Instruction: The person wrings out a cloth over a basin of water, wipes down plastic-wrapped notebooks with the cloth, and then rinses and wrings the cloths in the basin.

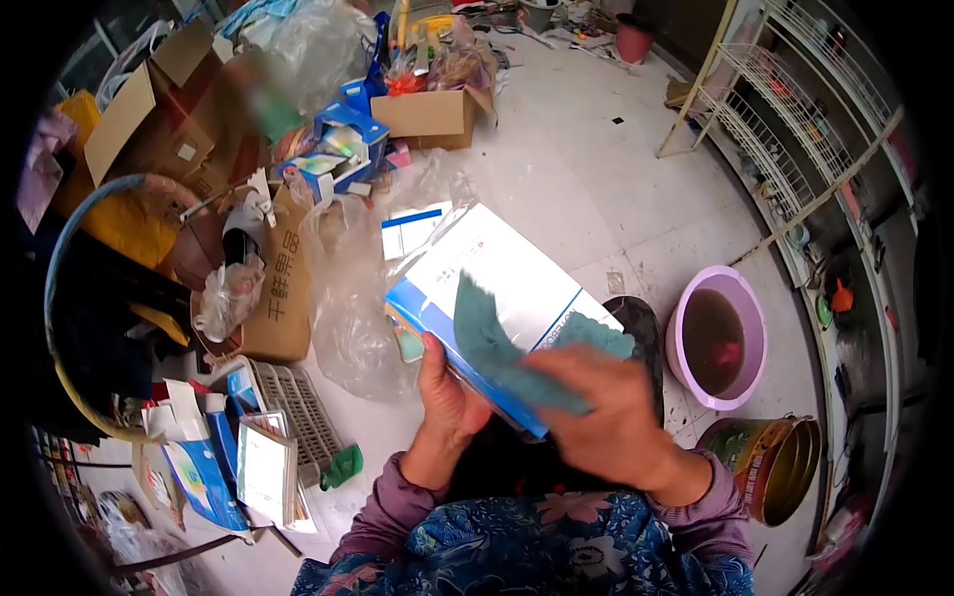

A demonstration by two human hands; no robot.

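Observation:
My left hand [449, 397] grips the near left edge of a white and blue box [497, 258], thumb along its side and fingers beneath. The box lies tilted in front of my body, with clear plastic about its far left corner. My right hand [611, 412], slightly blurred, is closed on a green cloth [497, 343] that lies across the box's top face. Part of the cloth bunches near the box's right corner. Below the box, the surface that may support it is mostly hidden.
A purple basin [760, 343] of dark water and a metal tin [745, 447] stand at the right, below a wire rack [775, 119]. Cardboard boxes [427, 114], plastic bags [363, 338] and a grey basket [298, 407] crowd the left.

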